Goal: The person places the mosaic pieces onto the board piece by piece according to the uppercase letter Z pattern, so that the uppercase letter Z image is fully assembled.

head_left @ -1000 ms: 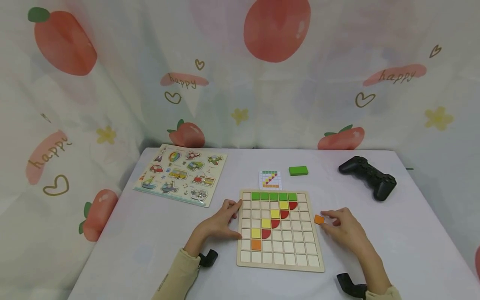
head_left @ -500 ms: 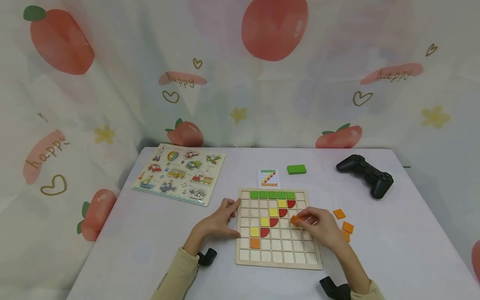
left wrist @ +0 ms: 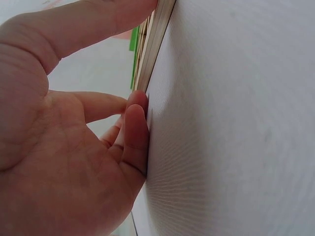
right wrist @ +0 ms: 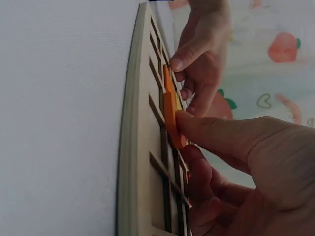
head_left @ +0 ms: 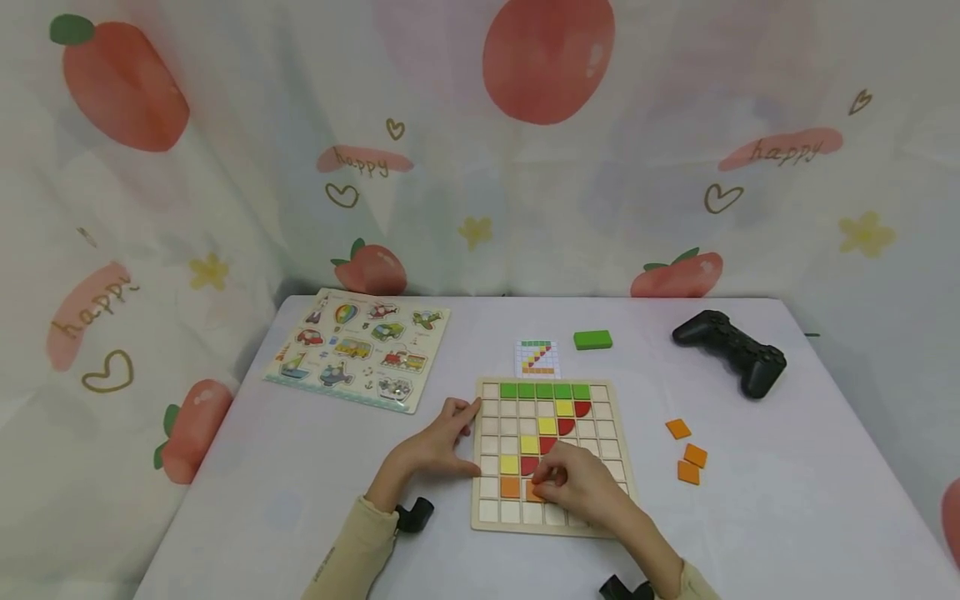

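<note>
A wooden grid board point(head_left: 532, 512) lies in front of me in the head view. Thumb and index finger of my left hand point(head_left: 437, 444) touch its left edge; in the left wrist view the other fingers point(left wrist: 135, 135) bend loosely near the tabletop. My right hand point(head_left: 583, 483) pinches an orange square tile point(right wrist: 170, 115), tilted at a cell in the second row from the bottom. Just left of it an orange tile point(head_left: 510, 487) sits in its cell. Green tiles point(head_left: 545, 391) line the top row, and yellow squares point(head_left: 529, 444) and red quarter-circle tiles point(head_left: 582, 408) run diagonally below.
Right of the board lie three loose orange tiles point(head_left: 687, 472). Behind it are a small pattern card point(head_left: 537, 358) and a green block point(head_left: 593, 340). A black game controller point(head_left: 730, 353) is at the back right, a vehicle picture puzzle point(head_left: 360, 348) at the back left.
My right hand has carried the orange tile from right of the board, leftward across it, to the cell beside the seated orange tile. My left hand stays at the board's edge.
</note>
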Motion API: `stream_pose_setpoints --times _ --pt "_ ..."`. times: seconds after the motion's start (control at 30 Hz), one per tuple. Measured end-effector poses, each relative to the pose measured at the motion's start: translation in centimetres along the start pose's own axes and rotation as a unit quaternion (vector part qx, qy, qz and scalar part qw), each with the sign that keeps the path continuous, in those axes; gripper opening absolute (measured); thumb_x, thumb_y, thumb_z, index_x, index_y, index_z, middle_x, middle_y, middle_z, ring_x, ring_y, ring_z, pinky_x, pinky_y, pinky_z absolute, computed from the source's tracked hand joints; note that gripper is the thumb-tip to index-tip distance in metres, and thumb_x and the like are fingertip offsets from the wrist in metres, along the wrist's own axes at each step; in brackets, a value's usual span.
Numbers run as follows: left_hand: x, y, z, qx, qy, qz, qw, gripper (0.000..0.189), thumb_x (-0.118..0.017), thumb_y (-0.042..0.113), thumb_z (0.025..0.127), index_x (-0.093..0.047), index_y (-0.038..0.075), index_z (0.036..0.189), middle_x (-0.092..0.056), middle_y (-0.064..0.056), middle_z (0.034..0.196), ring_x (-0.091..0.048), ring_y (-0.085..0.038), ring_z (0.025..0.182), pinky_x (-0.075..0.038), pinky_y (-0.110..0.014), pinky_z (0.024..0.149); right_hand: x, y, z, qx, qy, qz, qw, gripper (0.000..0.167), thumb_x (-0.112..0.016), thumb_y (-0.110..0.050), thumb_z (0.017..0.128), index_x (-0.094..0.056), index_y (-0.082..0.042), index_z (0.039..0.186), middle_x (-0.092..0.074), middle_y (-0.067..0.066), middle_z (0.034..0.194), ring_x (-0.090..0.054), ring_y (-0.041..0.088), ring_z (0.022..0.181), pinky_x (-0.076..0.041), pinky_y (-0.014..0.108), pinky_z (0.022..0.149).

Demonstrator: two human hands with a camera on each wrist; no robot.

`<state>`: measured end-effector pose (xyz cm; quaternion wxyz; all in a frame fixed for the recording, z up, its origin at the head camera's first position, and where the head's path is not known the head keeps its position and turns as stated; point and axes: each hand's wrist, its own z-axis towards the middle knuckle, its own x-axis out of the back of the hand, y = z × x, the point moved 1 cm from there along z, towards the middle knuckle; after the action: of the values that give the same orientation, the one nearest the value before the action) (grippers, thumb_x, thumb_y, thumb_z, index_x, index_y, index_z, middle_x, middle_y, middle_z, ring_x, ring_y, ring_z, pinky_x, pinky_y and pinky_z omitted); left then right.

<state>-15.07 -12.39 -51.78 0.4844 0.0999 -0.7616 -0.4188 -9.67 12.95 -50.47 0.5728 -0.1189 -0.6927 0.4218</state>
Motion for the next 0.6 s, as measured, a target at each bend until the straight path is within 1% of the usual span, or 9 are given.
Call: stream_pose_setpoints --times 0.17,0.23,0.3,0.37,0.4,0.43,0.5,0.57,0.6 --pt "0.1 0.0 -0.1 -0.004 0.000 0.000 1.0000 0.105 -0.086 0.020 0.075 -0.021 0.000 0.156 -0.032 -0.006 0.120 -0.039 -0.014 0.096 -0.038 -0.025 0.079 -0.5 0.0 0.3 0.031 -0.004 -0.009 0.9995 0.008 -0.081 -0.013 0.081 -0.076 -0.019 0.078 -0.054 -0.014 0.074 -0.045 0.001 0.062 -0.041 0.022 0.055" --pt "0.1 0.1 -0.2 -0.003 0.002 -0.001 1.0000 0.105 -0.087 0.019 0.075 -0.021 0.000 0.155 -0.033 -0.006 0.120 -0.040 -0.014 0.096 -0.038 -0.025 0.080 -0.4 0.1 0.3 0.033 0.000 -0.014 0.9993 0.005 -0.081 -0.017 0.082 -0.077 -0.020 0.080 -0.053 -0.015 0.075 -0.046 0.001 0.064 -0.041 0.022 0.057" --pt "0.1 0.2 -0.2 -0.001 0.002 -0.003 1.0000 0.105 -0.087 0.018 0.075 -0.022 0.000 0.156 -0.033 -0.006 0.121 -0.041 -0.014 0.096 -0.038 -0.026 0.080 0.1 0.5 0.3 0.025 0.025 -0.023 0.9991 0.004 -0.080 -0.018 0.083 -0.076 -0.019 0.083 -0.054 -0.014 0.076 -0.048 0.002 0.065 -0.043 0.022 0.058" --pt "0.1 0.3 -0.3 0.001 0.002 -0.005 1.0000 0.106 -0.087 0.018 0.074 -0.022 0.001 0.156 -0.033 -0.006 0.121 -0.041 -0.015 0.096 -0.038 -0.026 0.080 1.2 1.3 0.3 0.002 0.074 -0.051 0.9959 0.004 -0.078 -0.018 0.085 -0.076 -0.016 0.087 -0.057 -0.010 0.079 -0.052 0.006 0.069 -0.045 0.024 0.062" --pt "0.1 0.4 -0.3 0.001 0.002 -0.006 1.0000 0.106 -0.087 0.018 0.075 -0.022 0.001 0.156 -0.033 -0.006 0.121 -0.041 -0.015 0.096 -0.038 -0.026 0.081 2.1 2.0 0.2 -0.020 0.107 -0.073 0.9914 0.006 -0.076 -0.019 0.087 -0.075 -0.014 0.089 -0.059 -0.007 0.081 -0.054 0.009 0.071 -0.046 0.026 0.063" --pt "0.1 0.4 -0.3 0.002 0.001 -0.006 1.0000 0.106 -0.087 0.018 0.074 -0.022 0.001 0.156 -0.033 -0.006 0.121 -0.041 -0.015 0.096 -0.038 -0.026 0.081 3.0 2.7 0.0 -0.045 0.146 -0.096 0.9836 0.009 -0.075 -0.019 0.088 -0.075 -0.010 0.091 -0.060 -0.002 0.083 -0.056 0.014 0.073 -0.047 0.029 0.063" --pt "0.1 0.4 -0.3 0.004 0.002 -0.006 1.0000 0.106 -0.087 0.018 0.074 -0.022 0.001 0.156 -0.033 -0.006 0.121 -0.041 -0.015 0.096 -0.038 -0.026 0.081 5.1 4.3 -0.5 -0.113 0.221 -0.142 0.9583 0.020 -0.071 -0.019 0.089 -0.073 -0.001 0.097 -0.062 0.012 0.090 -0.060 0.027 0.078 -0.049 0.040 0.062" --pt "0.1 0.4 -0.3 0.006 0.001 -0.005 1.0000 0.106 -0.087 0.019 0.074 -0.022 0.001 0.156 -0.033 -0.006 0.121 -0.040 -0.015 0.097 -0.038 -0.026 0.081 6.9 6.1 -1.5 -0.194 0.268 -0.168 0.9285 0.031 -0.067 -0.020 0.089 -0.069 0.006 0.105 -0.059 0.025 0.098 -0.059 0.041 0.085 -0.048 0.051 0.061" --pt "0.1 0.4 -0.2 0.007 0.000 -0.005 1.0000 0.106 -0.087 0.019 0.075 -0.022 0.001 0.156 -0.033 -0.006 0.121 -0.040 -0.015 0.097 -0.038 -0.026 0.081 7.6 6.9 -2.0 -0.233 0.279 -0.172 0.9156 0.034 -0.066 -0.020 0.090 -0.067 0.009 0.107 -0.057 0.029 0.100 -0.057 0.047 0.087 -0.046 0.054 0.058"
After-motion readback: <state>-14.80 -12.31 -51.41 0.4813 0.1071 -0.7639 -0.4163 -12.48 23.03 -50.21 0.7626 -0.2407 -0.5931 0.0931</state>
